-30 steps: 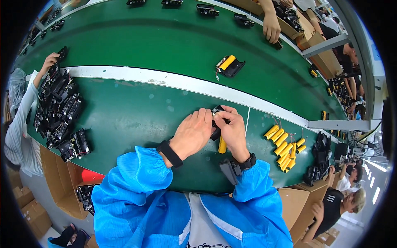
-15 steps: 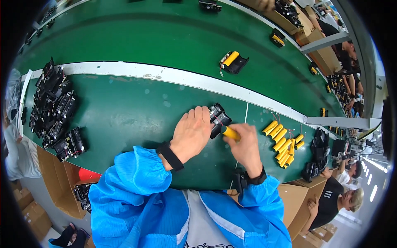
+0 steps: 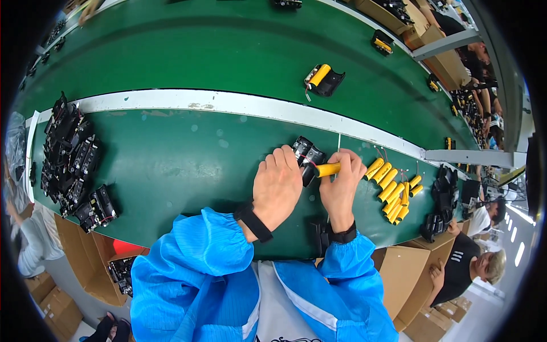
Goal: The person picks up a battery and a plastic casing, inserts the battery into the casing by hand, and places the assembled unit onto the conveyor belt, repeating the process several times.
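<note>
A black plastic housing [image 3: 309, 153] with a thin red wire lies on the green bench in front of me. My left hand [image 3: 277, 185] grips its left side, fingers bent over the edge and partly hiding it. Between the thumb and fingers of my right hand [image 3: 342, 185] is a yellow cylindrical battery [image 3: 329, 170], lying nearly level. Its left end is close against the housing's right edge; whether they touch I cannot tell. To the right, several yellow batteries [image 3: 391, 191] with thin wires lie in a loose group.
Black housings are heaped [image 3: 71, 157] at the left and stacked [image 3: 443, 196] at the right. Beyond a white rail [image 3: 228, 104], a green belt [image 3: 228, 51] carries housings with batteries [image 3: 326, 80]. Cardboard boxes [image 3: 85, 256] stand below the bench; a person [image 3: 464, 265] is at right.
Both hands have shifted slightly, and the housing sits a little further right. The battery in my right hand has turned from slanted to nearly level.
</note>
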The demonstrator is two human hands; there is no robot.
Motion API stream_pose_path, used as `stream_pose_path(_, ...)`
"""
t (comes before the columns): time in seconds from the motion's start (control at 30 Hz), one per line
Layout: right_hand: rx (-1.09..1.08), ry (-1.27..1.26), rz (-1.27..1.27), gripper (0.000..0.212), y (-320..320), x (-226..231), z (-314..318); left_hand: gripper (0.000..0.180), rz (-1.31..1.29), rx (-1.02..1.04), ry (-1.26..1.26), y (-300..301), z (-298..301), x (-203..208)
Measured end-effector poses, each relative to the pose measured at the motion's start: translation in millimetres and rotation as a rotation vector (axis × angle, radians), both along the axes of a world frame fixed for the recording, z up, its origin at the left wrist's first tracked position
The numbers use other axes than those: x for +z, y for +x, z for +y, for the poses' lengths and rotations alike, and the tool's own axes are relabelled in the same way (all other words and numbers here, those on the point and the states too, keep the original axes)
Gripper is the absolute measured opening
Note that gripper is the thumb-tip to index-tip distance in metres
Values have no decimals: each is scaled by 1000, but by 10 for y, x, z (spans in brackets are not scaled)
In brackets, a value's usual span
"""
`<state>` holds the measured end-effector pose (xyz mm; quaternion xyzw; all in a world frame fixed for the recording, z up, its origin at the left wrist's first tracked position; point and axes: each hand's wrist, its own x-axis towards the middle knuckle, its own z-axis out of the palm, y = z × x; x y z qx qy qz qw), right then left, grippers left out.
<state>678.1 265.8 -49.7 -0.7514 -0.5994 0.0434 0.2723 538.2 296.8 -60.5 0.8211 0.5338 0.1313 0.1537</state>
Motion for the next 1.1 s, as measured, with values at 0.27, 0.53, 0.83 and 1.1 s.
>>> stream_pose_path(0.27, -74, -101, 33, 41, 110, -59, -14, 50, -37, -2, -16, 22, 1, 28)
stream_pose_path(0.53, 33, -250, 13, 46, 27, 210, -206, 49, -21, 0, 40, 4, -14, -30)
stream_pose_path(0.83, -208, -313, 205, 42, -22, 235, -208, 48, -46, -28, 66, 2, 23, -9)
stream_pose_path(1.1, -77, -465, 150, 38, -27, 395, -193, 47, -81, -92, -4, 7, 26, 50)
